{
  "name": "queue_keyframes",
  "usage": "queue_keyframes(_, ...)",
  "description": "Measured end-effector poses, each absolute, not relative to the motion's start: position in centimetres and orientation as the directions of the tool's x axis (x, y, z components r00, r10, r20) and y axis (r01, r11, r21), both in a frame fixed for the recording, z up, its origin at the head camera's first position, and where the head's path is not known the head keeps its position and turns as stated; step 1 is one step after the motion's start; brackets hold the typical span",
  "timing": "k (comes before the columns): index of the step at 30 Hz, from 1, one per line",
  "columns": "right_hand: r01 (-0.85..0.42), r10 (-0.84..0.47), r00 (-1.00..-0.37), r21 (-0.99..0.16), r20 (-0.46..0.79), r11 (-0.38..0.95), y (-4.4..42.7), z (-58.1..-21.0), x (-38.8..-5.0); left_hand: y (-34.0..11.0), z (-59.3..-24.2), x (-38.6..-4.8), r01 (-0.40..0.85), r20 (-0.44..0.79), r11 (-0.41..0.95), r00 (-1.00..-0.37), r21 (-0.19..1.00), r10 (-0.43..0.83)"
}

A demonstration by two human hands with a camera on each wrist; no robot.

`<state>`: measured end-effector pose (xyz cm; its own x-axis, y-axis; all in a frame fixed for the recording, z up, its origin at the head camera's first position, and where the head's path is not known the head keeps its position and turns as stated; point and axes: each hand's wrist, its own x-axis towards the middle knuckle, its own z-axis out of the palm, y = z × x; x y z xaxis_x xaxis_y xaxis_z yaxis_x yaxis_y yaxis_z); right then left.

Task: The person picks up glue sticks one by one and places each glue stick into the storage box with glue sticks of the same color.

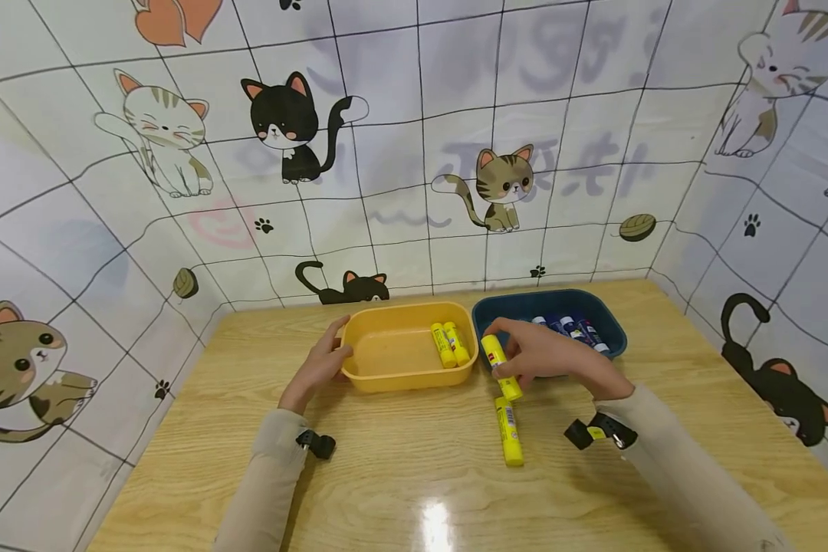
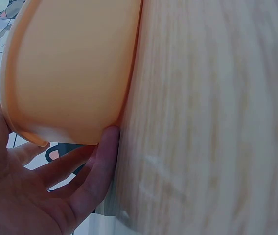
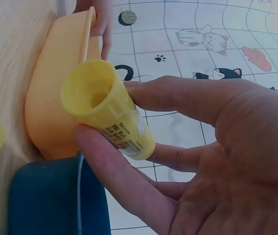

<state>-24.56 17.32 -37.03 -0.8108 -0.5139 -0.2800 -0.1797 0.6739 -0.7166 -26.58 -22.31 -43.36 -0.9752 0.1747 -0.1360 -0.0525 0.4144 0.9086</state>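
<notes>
Between thumb and fingers, my right hand (image 1: 541, 351) pinches a yellow glue stick (image 1: 501, 368), tilted in front of the blue basin (image 1: 617, 354). Its hollow end (image 3: 92, 93) faces the camera in the right wrist view. A second yellow glue stick (image 1: 509, 433) lies on the table just below it. My left hand (image 1: 320, 362) grips the left end of the yellow basin (image 1: 400, 382), with fingers against the outer wall in the left wrist view. Two yellow glue sticks (image 1: 450, 344) lie at the right inside that basin.
Several dark blue tubes with white ends (image 1: 579, 331) lie in the blue basin, which stands right beside the yellow one. The wooden table (image 1: 393, 460) is bordered at the back and sides by a white cat-patterned sheet (image 1: 400, 199).
</notes>
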Motion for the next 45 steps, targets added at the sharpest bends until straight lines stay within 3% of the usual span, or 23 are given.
queue_keyframes(15, -0.184, -0.514, -0.795, -0.679, -0.323, 0.711, 12.8, -34.7, -28.7, -22.2, -43.4, -26.6, -0.064, -0.143, 0.407, -0.975, 0.911, 0.168)
queue_keyframes(24, -0.169, -0.497, -0.794, -0.657, -0.351, 0.734, 10.0, -35.0, -31.0, -22.0, -43.5, -26.8, -0.051, -0.139, 0.423, -0.974, 0.905, 0.178)
queue_keyframes(35, -0.232, -0.485, -0.790, -0.548, -0.376, 0.803, 6.4, -35.6, -33.1, -22.9, -46.7, -28.5, -0.029, -0.099, 0.424, -0.985, 0.905, 0.145)
queue_keyframes(45, -0.164, -0.453, -0.798, -0.581, -0.396, 0.797, 3.9, -38.0, -33.9, -23.1, -46.8, -28.2, -0.019, -0.085, 0.427, -0.987, 0.904, 0.136)
